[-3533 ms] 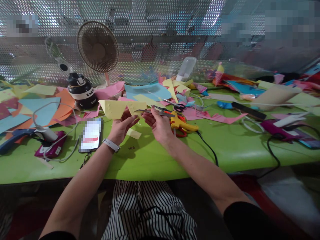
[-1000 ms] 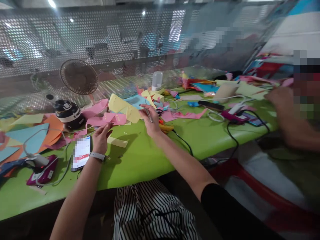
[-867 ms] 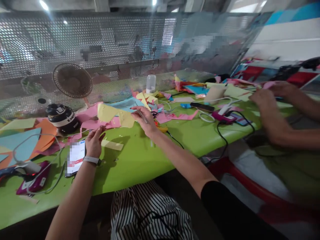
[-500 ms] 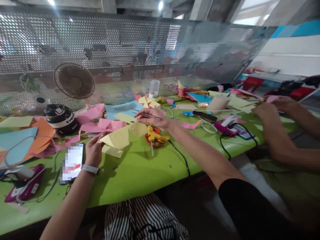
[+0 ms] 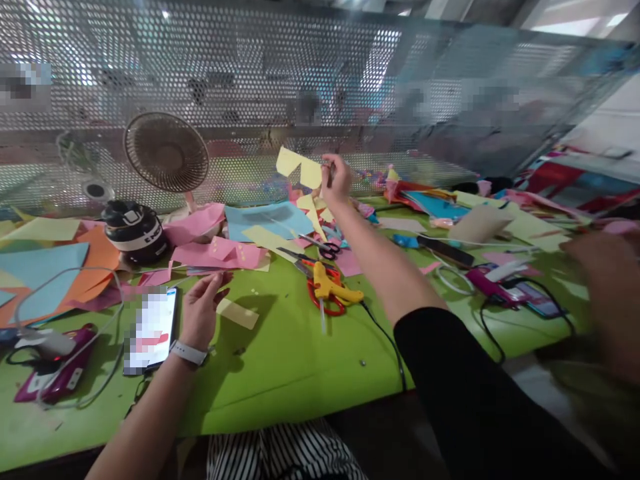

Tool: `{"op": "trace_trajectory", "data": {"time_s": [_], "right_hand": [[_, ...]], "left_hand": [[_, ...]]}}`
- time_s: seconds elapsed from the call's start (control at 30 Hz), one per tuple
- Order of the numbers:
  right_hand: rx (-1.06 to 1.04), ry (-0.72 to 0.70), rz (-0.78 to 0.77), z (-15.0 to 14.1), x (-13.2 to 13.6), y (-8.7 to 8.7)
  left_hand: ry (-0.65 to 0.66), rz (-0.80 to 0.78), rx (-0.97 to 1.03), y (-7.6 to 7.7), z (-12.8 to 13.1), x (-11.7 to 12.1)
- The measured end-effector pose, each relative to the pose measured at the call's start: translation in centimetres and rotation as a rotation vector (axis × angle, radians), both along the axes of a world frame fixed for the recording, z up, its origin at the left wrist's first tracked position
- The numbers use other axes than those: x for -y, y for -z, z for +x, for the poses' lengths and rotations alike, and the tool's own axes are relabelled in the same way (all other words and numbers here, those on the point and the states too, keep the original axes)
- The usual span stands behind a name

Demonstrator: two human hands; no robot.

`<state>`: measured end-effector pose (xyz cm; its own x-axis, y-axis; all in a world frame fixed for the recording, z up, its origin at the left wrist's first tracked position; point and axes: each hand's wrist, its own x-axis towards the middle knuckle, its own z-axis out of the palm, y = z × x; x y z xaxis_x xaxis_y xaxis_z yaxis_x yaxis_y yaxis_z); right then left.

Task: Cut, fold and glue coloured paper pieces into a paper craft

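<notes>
My right hand (image 5: 337, 179) is raised above the back of the table. Its fingers are closed on a cut piece of yellow paper (image 5: 311, 172), which hangs out to the left with a notch in its lower edge. A dark bit shows at those fingers, too small to name. My left hand (image 5: 200, 310), with a white wristband, hovers between the phone (image 5: 153, 333) and a yellow paper strip (image 5: 239, 313). Its fingers are loosely bent and apart, holding nothing. Just beyond it lies folded pink paper (image 5: 220, 255) with small yellow dots.
A yellow glue gun (image 5: 327, 283) lies over red-handled scissors (image 5: 336, 308), beside black-handled scissors (image 5: 329, 250). Behind stand a fan (image 5: 167, 152) and a black bottle (image 5: 134, 232). Coloured paper covers the back. Purple power strips (image 5: 60, 373) with cables lie left and right. A co-worker's arm (image 5: 607, 293) is at right.
Half a second ago both hands held the yellow paper low over the table. My left hand has let go, and my right hand has lifted it up and away. The view has turned left.
</notes>
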<state>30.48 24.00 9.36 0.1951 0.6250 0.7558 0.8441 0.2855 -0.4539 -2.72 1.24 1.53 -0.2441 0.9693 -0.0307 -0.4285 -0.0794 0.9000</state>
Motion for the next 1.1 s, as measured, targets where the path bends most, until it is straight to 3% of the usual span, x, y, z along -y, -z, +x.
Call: {"op": "trace_trajectory", "data": {"time_s": [0.1, 0.2, 0.3, 0.43, 0.5, 0.57, 0.67, 0.8, 0.9, 0.97, 1.03, 1.1], "right_hand": [[0.100, 0.097, -0.137, -0.2, -0.3, 0.4], [0.115, -0.017, -0.226, -1.3, 0.3, 1.4], [0.145, -0.258, -0.330, -4.1, 1.9, 2.9], [0.194, -0.752, -0.517, -9.7, 4.9, 5.1], [0.240, -0.862, -0.552, -12.1, 6.3, 6.0], [0.244, -0.879, -0.555, -13.7, 7.3, 6.4], [0.205, -0.841, -0.540, -14.3, 7.9, 6.1], [0.090, -0.703, -0.431, -12.1, 6.6, 3.8], [0.072, -0.510, -0.338, -8.6, 4.4, 1.6], [0.132, -0.310, -0.288, -6.2, 3.2, 0.6], [0.250, -0.112, -0.253, -4.8, 2.5, 0.3], [0.341, -0.061, -0.256, -4.9, 2.3, 0.8]], "left_hand": [[-0.026, -0.002, -0.026, -0.1, 0.0, 0.1], [-0.041, 0.003, -0.001, 0.0, 0.0, 0.0], [-0.035, -0.003, 0.002, 0.1, 0.0, -0.1], [-0.020, -0.015, -0.056, 0.2, 0.0, -0.3], [-0.009, -0.013, -0.080, 0.2, 0.0, -0.3], [-0.010, -0.013, -0.088, 0.1, 0.0, -0.3], [-0.017, -0.024, -0.082, 0.0, 0.0, -0.3], [-0.016, -0.040, -0.048, -0.2, 0.1, -0.1], [-0.003, -0.033, -0.031, -0.2, 0.1, 0.0], [0.001, -0.028, -0.031, -0.2, 0.1, 0.1], [-0.001, -0.022, -0.045, -0.1, 0.2, 0.1], [0.000, -0.011, -0.061, 0.2, 0.2, 0.2]]}}
